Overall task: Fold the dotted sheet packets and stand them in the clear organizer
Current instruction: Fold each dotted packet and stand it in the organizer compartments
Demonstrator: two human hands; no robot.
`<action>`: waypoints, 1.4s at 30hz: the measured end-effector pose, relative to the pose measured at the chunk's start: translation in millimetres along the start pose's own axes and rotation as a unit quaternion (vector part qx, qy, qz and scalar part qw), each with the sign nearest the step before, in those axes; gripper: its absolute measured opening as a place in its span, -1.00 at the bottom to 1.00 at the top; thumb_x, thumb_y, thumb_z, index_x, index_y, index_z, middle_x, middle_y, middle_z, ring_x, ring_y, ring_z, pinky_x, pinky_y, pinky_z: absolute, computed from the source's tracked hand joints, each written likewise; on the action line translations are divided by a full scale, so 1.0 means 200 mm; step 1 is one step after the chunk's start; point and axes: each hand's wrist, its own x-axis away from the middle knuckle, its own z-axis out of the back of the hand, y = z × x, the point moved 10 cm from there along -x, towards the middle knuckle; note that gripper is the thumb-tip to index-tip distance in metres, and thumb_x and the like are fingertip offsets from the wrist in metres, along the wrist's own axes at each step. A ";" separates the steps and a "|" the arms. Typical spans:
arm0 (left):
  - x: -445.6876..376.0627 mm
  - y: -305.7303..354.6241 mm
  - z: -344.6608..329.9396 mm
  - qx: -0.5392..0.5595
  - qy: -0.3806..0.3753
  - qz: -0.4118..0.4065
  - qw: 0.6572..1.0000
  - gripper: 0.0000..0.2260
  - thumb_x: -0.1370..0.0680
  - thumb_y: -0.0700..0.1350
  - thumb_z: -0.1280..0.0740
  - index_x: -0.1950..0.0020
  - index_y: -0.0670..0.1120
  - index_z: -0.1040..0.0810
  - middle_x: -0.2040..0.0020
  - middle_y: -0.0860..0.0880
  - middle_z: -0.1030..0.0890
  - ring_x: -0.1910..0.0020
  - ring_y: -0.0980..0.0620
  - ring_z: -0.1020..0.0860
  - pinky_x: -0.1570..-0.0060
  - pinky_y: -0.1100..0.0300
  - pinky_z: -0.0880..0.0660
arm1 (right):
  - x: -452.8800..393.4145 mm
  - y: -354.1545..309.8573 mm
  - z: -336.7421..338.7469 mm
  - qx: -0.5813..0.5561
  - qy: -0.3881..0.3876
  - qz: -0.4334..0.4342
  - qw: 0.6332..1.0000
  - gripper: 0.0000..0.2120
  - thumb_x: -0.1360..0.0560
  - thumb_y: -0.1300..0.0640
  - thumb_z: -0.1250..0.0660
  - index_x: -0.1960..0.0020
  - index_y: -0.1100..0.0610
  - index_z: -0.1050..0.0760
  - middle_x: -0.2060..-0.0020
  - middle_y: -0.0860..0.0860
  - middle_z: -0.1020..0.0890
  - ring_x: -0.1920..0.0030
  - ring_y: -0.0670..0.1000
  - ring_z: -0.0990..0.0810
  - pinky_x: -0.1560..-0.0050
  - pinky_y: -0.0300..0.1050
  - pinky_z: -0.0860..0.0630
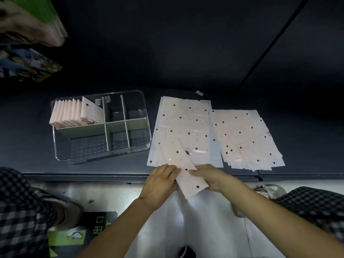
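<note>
Folding one dotted packet (188,175) at table edge, left hand (160,181) and right hand (208,175) both pinching it; next crease, then stand in clear organizer (100,125).

Dark matte shelf surface (74,170) across the middle of the frame, backed by a dim black wall (167,43) with a diagonal seam at upper right, above a pale glossy floor (204,220) along the bottom, with blurred colourful packages (31,64) at upper left.
</note>
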 end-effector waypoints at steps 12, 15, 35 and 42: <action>0.06 -0.29 -0.12 0.158 -0.026 0.254 0.954 -0.79 -0.59 -0.07 -0.27 0.18 -0.16 -0.54 0.16 -0.07 -0.56 0.09 -0.06 -0.48 0.21 0.15 -0.32 | 0.03 -0.22 0.13 0.247 0.085 0.231 0.937 -0.63 -0.48 0.46 -0.15 -0.11 0.09 -0.48 0.01 -0.02 -0.58 0.13 -0.09 -0.48 0.12 -0.39 -0.44; 0.07 -0.34 -0.13 0.182 -0.018 0.319 0.930 -0.81 -0.56 -0.05 -0.31 0.15 -0.16 -0.55 0.19 -0.08 -0.58 0.14 -0.07 -0.51 0.27 0.13 -0.33 | 0.00 -0.22 0.00 0.328 -0.009 0.245 0.912 -0.57 -0.43 0.39 -0.32 -0.17 -0.02 -0.44 -0.03 -0.17 -0.56 0.06 -0.13 -0.43 0.03 -0.35 -0.40; 0.09 -0.15 -0.14 -0.031 -0.062 0.115 0.991 -0.45 -0.57 0.05 -0.28 -0.48 -0.16 -0.27 -0.49 -0.11 -0.24 -0.48 -0.10 -0.20 -0.46 -0.08 -0.08 | -0.20 -0.37 -0.12 0.354 0.126 0.189 0.907 -0.84 -0.50 0.12 -0.35 -0.04 0.13 -0.44 0.11 -0.06 -0.46 0.06 -0.01 -0.44 0.06 -0.16 -0.39; 0.01 -0.12 0.02 -0.085 0.055 0.034 0.994 -0.52 -0.26 -0.02 -0.60 -0.13 -0.13 -0.64 -0.12 -0.04 -0.65 -0.09 0.03 -0.62 -0.12 0.07 -0.54 | -0.14 -0.29 -0.04 0.188 0.158 0.141 0.959 -0.69 -0.52 0.15 -0.32 -0.22 0.19 -0.40 -0.08 -0.01 -0.40 -0.05 0.02 -0.46 -0.11 -0.14 -0.42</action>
